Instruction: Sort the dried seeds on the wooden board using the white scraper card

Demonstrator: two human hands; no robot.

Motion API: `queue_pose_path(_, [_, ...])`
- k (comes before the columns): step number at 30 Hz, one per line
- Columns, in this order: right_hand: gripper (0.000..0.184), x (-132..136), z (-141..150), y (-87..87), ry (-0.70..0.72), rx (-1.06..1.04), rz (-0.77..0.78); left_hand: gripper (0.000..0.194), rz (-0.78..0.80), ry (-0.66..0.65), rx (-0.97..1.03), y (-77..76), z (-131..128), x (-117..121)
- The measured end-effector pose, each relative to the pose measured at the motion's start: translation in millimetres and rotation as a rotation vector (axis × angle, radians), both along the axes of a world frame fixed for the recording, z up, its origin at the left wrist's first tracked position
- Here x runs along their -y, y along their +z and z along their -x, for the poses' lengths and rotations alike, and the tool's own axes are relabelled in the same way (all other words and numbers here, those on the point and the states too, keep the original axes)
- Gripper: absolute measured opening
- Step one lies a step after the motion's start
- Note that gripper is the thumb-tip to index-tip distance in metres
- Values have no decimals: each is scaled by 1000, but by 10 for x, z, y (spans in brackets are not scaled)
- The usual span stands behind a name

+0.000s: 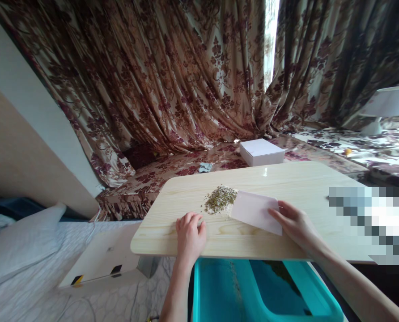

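Note:
A small heap of green and whitish grains (220,199) lies on the light wood-grain tabletop (176,197). My right hand (293,221) pinches the right end of a thin, stiff white sheet (256,210). The sheet lies low over the table, its left edge touching the heap's right side, where some pale powder or fine grains show. Left of the sheet, my left hand (190,232) rests near the table's front edge, fingers slightly bent and thumb apart, holding nothing. It is just below the heap, apart from it.
Below the table's front edge stands a turquoise plastic bin (219,290) with dark stuff inside. A white box (261,152) sits behind the table. At left, a pale flat carton (102,255) lies on the bedding. A lamp (387,105) stands far right; a blurred patch covers the table's right end.

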State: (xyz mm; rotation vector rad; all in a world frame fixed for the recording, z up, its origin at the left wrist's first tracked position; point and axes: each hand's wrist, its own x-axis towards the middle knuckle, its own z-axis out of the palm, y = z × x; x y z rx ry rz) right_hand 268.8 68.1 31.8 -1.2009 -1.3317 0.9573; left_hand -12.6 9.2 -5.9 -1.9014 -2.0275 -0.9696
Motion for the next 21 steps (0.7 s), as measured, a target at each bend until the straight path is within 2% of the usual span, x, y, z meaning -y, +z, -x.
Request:
queue_pose_path(6, [35,108,-14,-20,32,60,-1,19,-1,7,-4,4,-3,2])
queue_pose_path(13, [41,391,47,28,77,24,22,20,14,16,17,15,-16,6])
queue_pose_path(21, [45,639,163,12,243,23,67,20,0,10,4,10,-7,-2])
